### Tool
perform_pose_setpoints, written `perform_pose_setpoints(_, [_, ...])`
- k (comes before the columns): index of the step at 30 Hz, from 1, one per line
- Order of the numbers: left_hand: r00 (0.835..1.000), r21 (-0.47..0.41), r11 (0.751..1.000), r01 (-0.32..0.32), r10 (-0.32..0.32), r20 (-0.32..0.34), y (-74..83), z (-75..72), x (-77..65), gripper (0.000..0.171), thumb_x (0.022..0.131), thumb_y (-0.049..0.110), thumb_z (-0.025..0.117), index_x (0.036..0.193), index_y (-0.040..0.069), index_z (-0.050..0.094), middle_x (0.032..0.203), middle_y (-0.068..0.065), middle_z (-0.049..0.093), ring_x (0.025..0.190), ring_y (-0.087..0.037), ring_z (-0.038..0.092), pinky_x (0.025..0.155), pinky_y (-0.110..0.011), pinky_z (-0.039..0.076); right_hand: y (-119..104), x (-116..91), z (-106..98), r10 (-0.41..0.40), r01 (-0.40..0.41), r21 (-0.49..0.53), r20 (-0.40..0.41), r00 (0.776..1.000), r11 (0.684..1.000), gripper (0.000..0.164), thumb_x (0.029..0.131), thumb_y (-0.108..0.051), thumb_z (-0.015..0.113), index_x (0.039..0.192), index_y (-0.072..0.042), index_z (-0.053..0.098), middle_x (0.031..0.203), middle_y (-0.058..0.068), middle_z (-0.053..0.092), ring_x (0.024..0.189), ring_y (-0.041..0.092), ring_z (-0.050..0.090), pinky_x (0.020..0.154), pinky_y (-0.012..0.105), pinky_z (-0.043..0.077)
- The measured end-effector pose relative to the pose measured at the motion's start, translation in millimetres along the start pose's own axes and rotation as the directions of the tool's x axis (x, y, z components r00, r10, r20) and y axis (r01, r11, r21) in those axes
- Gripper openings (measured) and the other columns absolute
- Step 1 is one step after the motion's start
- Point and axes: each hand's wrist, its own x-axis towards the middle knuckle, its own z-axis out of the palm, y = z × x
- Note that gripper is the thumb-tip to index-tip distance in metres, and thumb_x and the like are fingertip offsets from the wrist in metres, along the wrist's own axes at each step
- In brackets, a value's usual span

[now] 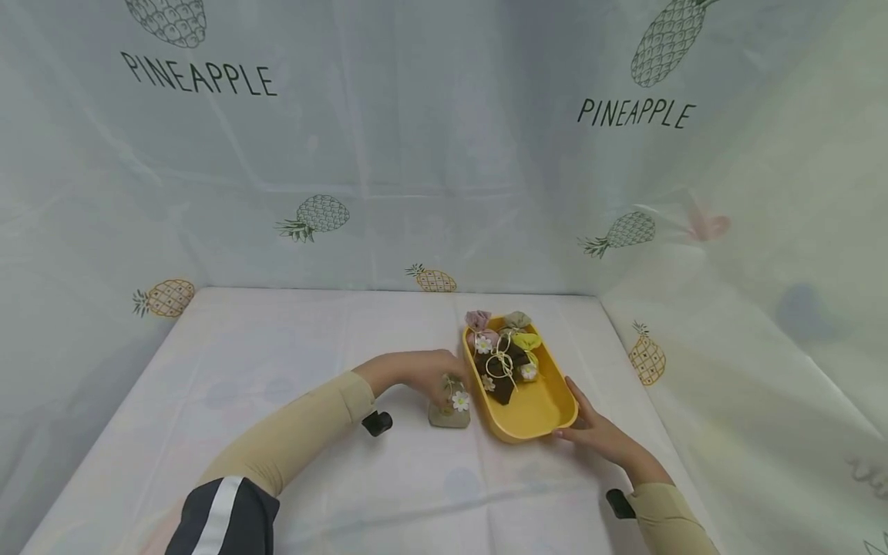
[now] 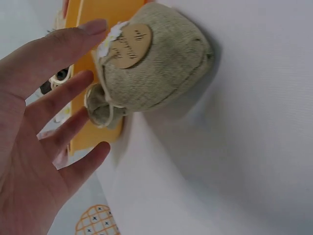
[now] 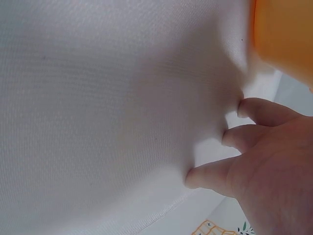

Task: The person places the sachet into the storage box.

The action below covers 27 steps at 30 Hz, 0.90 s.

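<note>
A grey-green drawstring pouch (image 2: 161, 63) with a round wooden tag and white flower lies on the table left of a yellow tray (image 1: 529, 412). Around its tied neck my left hand (image 1: 433, 374) hovers with fingers spread; the left wrist view shows a gap between fingers and cloth bag. At the tray's near right corner is my right hand (image 1: 597, 432), thumb by the near side and a finger along the right side. In the right wrist view its other fingers (image 3: 215, 176) rest on the white cloth. Several small pouches, among them a dark brown pouch (image 1: 505, 385), fill the tray's far part.
A white cloth (image 1: 312, 339) covers the table. Behind and to the right hang pale curtains (image 1: 444, 154) printed with pineapples. Black wrist cameras, such as the left one (image 1: 378, 423), sit under both sleeves.
</note>
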Motion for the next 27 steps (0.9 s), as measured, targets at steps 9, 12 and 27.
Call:
perform_pose_setpoints(9, [0.998, 0.029, 0.998, 0.055, -0.055, 0.017, -6.6, 11.8, -2.4, 0.045, 0.077, 0.014, 0.083, 0.118, 0.023, 0.067, 0.123, 0.011, 0.060, 0.120, -0.008, 0.050, 0.104, -0.024, 0.036, 1, 1, 1, 0.000, 0.000, 0.011, -0.001, 1.000, 1.000, 0.105, 0.088, -0.037, 0.071, 0.157, -0.025, -0.006, 0.162, 0.016, -0.002, 0.143, 0.047, 0.008, 0.106, 0.070, 0.015])
perform_pose_setpoints(12, [0.998, 0.006, 0.999, 0.053, -0.053, 0.025, -9.1, 14.5, -1.7, 0.047, 0.076, 0.009, 0.081, 0.120, 0.021, 0.067, 0.125, 0.010, 0.059, 0.122, -0.009, 0.049, 0.105, -0.024, 0.035, 2, 1, 1, 0.002, -0.002, 0.005, -0.001, 1.000, 1.000, 0.105, 0.088, -0.037, 0.071, 0.157, -0.025, -0.006, 0.162, 0.016, -0.002, 0.143, 0.047, 0.008, 0.106, 0.070, 0.014])
perform_pose_setpoints(27, [0.997, -0.089, 0.994, 0.066, -0.062, 0.054, -7.2, 16.3, 5.9, 0.049, 0.076, 0.001, 0.079, 0.121, 0.019, 0.067, 0.129, 0.008, 0.056, 0.126, -0.011, 0.046, 0.107, -0.026, 0.033, 1, 0, 0, -0.007, 0.007, 0.005, 0.001, 1.000, 1.000, 0.104, 0.089, -0.036, 0.070, 0.157, -0.024, -0.007, 0.162, 0.016, -0.003, 0.143, 0.047, 0.006, 0.106, 0.070, 0.012])
